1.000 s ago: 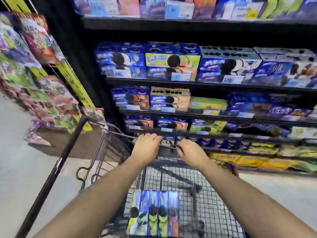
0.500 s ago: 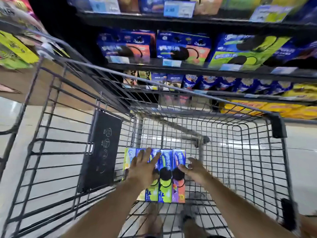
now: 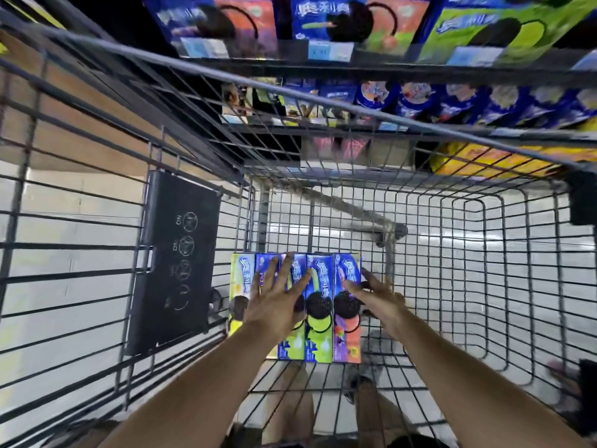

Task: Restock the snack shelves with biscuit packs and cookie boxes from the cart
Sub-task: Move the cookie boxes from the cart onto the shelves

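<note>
Left hand [image 3: 277, 307] and right hand [image 3: 376, 297] had dropped onto the boxes [image 3: 319, 276] in the cart [image 3: 484, 253], both open-fingered.

White characters, seemingly 奥利奥, are showing on a blue cookie box [image 3: 326, 17] at the front edge of the shelf [image 3: 397, 65]; the price tags [image 3: 329, 50] are appearing too blurred to read.

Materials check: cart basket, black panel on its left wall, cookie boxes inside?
Cart basket: likely steel wire, dull grey coat; thin welded grid. Black panel: probably matte moulded plastic; raised round icons. Cookie boxes: glossy printed cardboard, it seems; crisp folded edges, sheen.
</note>
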Demonstrator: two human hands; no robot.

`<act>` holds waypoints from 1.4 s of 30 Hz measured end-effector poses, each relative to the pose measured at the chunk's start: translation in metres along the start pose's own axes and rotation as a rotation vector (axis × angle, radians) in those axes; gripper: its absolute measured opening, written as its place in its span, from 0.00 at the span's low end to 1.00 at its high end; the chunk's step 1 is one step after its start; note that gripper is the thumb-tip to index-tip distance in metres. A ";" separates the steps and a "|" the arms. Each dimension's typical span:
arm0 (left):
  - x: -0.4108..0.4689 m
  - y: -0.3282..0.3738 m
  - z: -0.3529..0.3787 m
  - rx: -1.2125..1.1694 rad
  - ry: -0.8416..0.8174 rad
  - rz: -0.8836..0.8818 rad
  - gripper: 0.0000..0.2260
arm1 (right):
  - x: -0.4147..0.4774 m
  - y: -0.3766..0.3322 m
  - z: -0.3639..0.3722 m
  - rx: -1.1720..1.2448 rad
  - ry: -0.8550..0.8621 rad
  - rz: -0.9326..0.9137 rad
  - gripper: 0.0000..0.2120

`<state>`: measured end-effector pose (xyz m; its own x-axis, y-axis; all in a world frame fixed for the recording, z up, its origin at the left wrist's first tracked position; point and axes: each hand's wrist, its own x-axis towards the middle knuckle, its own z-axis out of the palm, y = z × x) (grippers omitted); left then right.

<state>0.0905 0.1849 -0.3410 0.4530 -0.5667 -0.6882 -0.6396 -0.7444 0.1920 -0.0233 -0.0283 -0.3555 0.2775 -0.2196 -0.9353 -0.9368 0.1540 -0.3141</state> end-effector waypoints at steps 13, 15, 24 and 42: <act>0.004 0.002 0.003 -0.020 -0.037 -0.009 0.38 | 0.000 -0.001 0.012 0.044 -0.089 0.089 0.53; 0.004 0.003 0.003 -0.028 -0.049 -0.013 0.37 | -0.004 0.002 0.015 0.074 -0.066 0.075 0.52; 0.002 0.002 0.001 -0.015 -0.105 -0.020 0.37 | -0.010 0.017 0.019 0.223 -0.052 0.070 0.44; 0.000 -0.009 0.001 0.042 -0.116 -0.030 0.35 | 0.000 0.023 0.028 0.256 -0.132 -0.012 0.38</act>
<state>0.0953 0.1916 -0.3430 0.3988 -0.4982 -0.7699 -0.6534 -0.7435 0.1426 -0.0388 0.0020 -0.3674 0.3289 -0.0979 -0.9393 -0.8537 0.3944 -0.3401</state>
